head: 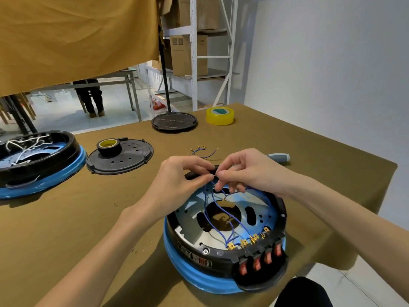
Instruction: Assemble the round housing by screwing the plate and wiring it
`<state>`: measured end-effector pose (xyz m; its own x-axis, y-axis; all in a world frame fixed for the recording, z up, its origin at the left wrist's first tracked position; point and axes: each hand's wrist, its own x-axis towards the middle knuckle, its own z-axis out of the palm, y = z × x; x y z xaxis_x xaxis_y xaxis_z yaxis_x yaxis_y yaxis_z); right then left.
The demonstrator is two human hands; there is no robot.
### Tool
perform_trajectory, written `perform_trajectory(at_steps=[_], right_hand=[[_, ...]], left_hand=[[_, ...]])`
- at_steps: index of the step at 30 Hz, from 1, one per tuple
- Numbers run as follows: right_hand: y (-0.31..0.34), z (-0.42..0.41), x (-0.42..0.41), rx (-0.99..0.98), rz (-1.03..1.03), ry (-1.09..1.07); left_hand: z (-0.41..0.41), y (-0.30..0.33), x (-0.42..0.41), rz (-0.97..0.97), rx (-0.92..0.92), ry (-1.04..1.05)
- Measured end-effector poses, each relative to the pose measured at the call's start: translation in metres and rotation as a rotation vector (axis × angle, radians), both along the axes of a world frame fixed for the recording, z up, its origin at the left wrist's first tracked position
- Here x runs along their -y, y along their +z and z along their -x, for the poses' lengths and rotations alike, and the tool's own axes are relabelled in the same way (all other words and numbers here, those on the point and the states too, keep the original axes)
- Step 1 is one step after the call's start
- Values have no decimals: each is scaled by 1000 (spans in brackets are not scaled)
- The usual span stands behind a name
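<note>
Head view: we've got the round housing (223, 247) near-right on the table (88, 218), plate (221, 202) seated inside. Left hand (177, 182) and right hand (245, 171) both pinch blue wires (207, 209) at its far rim. 4 switches (261, 260) partly wired; cover (120, 157) off, spare leads (202, 151) unused.

The round housing (199, 260) is black with a bright blue band below and a row of red switches (261, 260). Its wires (209, 209) are blue, tipped gold. The tabletop (66, 229) is olive-brown. One tape roll (220, 115) is clear yellow; its core looks green.
</note>
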<state>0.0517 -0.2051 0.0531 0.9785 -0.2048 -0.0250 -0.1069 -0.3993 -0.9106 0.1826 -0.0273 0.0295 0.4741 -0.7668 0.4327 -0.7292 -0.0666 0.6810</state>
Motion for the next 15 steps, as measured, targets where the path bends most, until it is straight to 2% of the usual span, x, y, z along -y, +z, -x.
perform_trajectory(at_steps=[2,5,7,10,15], right_hand=[[4,-1,-1,15,217,12],[3,-7,-5,22,368,-20],[0,-11,-7,-25,420,-54],[-7,-15,-11,-76,485,-131],[-14,-24,-17,-75,437,-217]], left_hand=[[-4,-1,1,6,-30,-24],[-10,-6,5,43,-19,-24],[-14,-12,7,84,-26,41],[-18,-20,9,38,-107,126],[-22,-28,13,-31,-269,114]])
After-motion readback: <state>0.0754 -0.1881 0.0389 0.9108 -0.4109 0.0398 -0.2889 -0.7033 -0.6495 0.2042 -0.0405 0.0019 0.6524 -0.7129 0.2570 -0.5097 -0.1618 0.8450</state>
